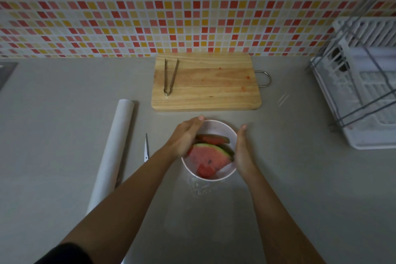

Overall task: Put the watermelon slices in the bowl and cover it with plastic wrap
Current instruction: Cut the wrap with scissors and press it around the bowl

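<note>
Your left hand [186, 137] and right hand [242, 152], fingers flat and open, press either side of the round white bowl [222, 128]; red watermelon slices [209, 157] lie inside.

Open desk [289, 146] lies to the right of the bowl [222, 128] as far as the dish rack [364, 96], and bare desk also fills the near edge between the two forearms. On the left, passage is narrowed by the roll [113, 150] lying lengthwise and the scissors [146, 148] between it and the bowl. Behind the bowl stands the cutting board [210, 85] carrying tongs [170, 76], with a narrow strip of desk between board and bowl; the left hand [186, 137] and right hand [243, 152] flank the bowl closely on both sides.
</note>
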{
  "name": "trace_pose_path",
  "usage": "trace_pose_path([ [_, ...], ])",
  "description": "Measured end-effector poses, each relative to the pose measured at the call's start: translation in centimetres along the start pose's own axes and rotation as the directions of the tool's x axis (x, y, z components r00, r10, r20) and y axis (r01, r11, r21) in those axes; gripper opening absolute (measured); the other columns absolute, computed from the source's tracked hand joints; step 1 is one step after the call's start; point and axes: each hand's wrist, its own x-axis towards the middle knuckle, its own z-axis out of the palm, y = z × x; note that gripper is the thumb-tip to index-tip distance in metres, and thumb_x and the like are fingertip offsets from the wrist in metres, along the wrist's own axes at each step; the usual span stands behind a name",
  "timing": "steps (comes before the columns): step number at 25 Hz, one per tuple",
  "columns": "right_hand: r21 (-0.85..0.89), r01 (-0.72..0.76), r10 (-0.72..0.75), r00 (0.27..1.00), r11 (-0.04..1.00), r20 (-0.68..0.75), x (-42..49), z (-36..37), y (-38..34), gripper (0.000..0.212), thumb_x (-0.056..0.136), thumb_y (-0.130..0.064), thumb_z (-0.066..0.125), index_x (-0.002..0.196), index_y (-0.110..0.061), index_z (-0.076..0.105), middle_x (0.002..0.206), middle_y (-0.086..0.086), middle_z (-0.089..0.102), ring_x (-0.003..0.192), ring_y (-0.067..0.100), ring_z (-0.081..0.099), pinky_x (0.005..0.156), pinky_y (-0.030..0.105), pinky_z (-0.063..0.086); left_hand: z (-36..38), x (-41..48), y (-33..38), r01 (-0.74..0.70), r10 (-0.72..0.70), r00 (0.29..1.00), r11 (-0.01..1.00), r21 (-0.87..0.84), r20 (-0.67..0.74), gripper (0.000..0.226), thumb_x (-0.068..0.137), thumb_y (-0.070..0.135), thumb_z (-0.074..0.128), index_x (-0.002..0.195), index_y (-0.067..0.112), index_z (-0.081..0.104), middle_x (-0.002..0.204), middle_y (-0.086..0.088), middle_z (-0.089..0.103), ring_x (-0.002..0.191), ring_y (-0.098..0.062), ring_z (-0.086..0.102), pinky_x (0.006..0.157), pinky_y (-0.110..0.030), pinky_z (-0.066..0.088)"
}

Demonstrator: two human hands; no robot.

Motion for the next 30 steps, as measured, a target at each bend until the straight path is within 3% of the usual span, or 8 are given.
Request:
trace_pose_path([
  [4, -0.489, 0.149, -0.276, 0.941, 0.86, -0.197, -0.5, -1.0, -0.6, 0.096, 0.07, -0.077, -0.003, 0.121, -0.019, 0.054, 0.139, 0.014, 0.044, 0.131, 0.031, 0.032, 0.111, 0.046, 0.02, -0.4, -0.1, -0.1, 0.012, -0.016, 1.0, 0.972, 0.235, 0.015, 0.075, 0.089, 0.068, 0.012, 0.139, 0.024, 0.047, 0.14, -0.008, 0.053, 0.131, -0.024, 0.046, 0.11, -0.037, 0.03],
  [6, -0.416, 0.223, -0.348, 0.903, 0.882, -0.254, -0.7, -1.2, -0.2, 0.085, 0.077, -0.068, 0.005, 0.128, -0.016, 0.048, 0.146, 0.01, 0.034, 0.137, 0.027, 0.025, 0.112, 0.038, 0.017, -0.6, -0.3, -0.1, -0.019, 0.016, 1.0, 0.989, 0.148, 0.016, 0.075, 0.086, 0.069, 0.009, 0.147, 0.032, 0.033, 0.149, -0.001, 0.044, 0.137, -0.017, 0.037, 0.111, -0.031, 0.023],
  [9, -0.062, 0.372, -0.377, 0.922, 0.926, -0.087, -1.3, -0.6, 0.3, 0.078, 0.08, -0.071, 0.011, 0.131, -0.025, 0.047, 0.139, -0.007, 0.043, 0.132, 0.011, 0.038, 0.108, 0.027, 0.029, 0.1, -1.5, -0.8, -0.079, 0.061, 0.987, 0.99, -0.118, -0.147, 0.066, 0.09, 0.059, 0.018, 0.144, 0.028, 0.039, 0.144, 0.004, 0.048, 0.134, -0.011, 0.042, 0.112, -0.029, 0.028],
  [11, 0.079, 0.354, -0.354, 0.935, 0.932, -0.014, -1.4, -0.1, 0.3, 0.075, 0.074, -0.081, 0.014, 0.118, -0.035, 0.056, 0.124, -0.007, 0.057, 0.118, 0.011, 0.053, 0.102, 0.03, 0.042, 1.3, -2.8, -1.8, -0.089, 0.051, 0.969, 0.985, -0.149, -0.241, 0.062, 0.09, 0.055, 0.024, 0.14, 0.026, 0.046, 0.14, 0.006, 0.051, 0.132, -0.012, 0.046, 0.113, -0.034, 0.033],
  [15, 0.291, 0.1, -0.09, 0.995, 0.951, -0.047, -1.1, 0.8, -0.4, 0.081, 0.066, -0.083, 0.017, 0.089, -0.025, 0.069, 0.094, 0.012, 0.071, 0.091, 0.027, 0.067, 0.092, 0.053, 0.049, 2.6, -3.7, -2.6, -0.119, 0.062, 0.927, 0.984, -0.134, -0.369, 0.056, 0.092, 0.049, 0.028, 0.132, 0.021, 0.054, 0.126, 0.007, 0.058, 0.122, -0.013, 0.053, 0.109, -0.037, 0.04],
  [20, 0.159, -0.026, 0.056, 0.982, 0.987, -0.183, -1.0, 1.1, -0.8, 0.093, 0.047, -0.096, 0.015, 0.077, -0.027, 0.07, 0.091, 0.008, 0.071, 0.09, 0.024, 0.066, 0.094, 0.047, 0.049, 2.7, -3.8, -2.4, -0.163, 0.119, 0.897, 0.984, -0.067, -0.426, 0.044, 0.09, 0.055, 0.022, 0.112, 0.042, 0.058, 0.109, 0.015, 0.062, 0.109, -0.009, 0.057, 0.096, -0.027, 0.043],
  [24, 0.022, -0.069, 0.072, 0.964, 0.997, -0.254, -0.8, 1.4, -1.6, 0.093, 0.04, -0.1, 0.01, 0.067, -0.034, 0.068, 0.08, -0.001, 0.069, 0.082, 0.02, 0.065, 0.092, 0.044, 0.049, 2.7, -3.7, -2.6, -0.146, 0.098, 0.894, 0.986, -0.077, -0.437, 0.051, 0.091, 0.056, 0.022, 0.112, 0.032, 0.062, 0.106, 0.01, 0.066, 0.104, -0.01, 0.06, 0.095, -0.033, 0.047],
  [30, -0.152, -0.134, 0.133, 0.991, 0.979, -0.014, -0.6, 0.9, -2.9, 0.1, 0.036, -0.103, 0.01, 0.079, -0.037, 0.072, 0.091, 0.006, 0.073, 0.091, 0.024, 0.067, 0.096, 0.045, 0.047, 2.1, -3.7, -2.8, -0.117, 0.079, 0.902, 0.991, -0.063, -0.425, 0.056, 0.089, 0.058, 0.02, 0.108, 0.029, 0.064, 0.103, 0.004, 0.067, 0.102, -0.017, 0.061, 0.094, -0.039, 0.048],
])
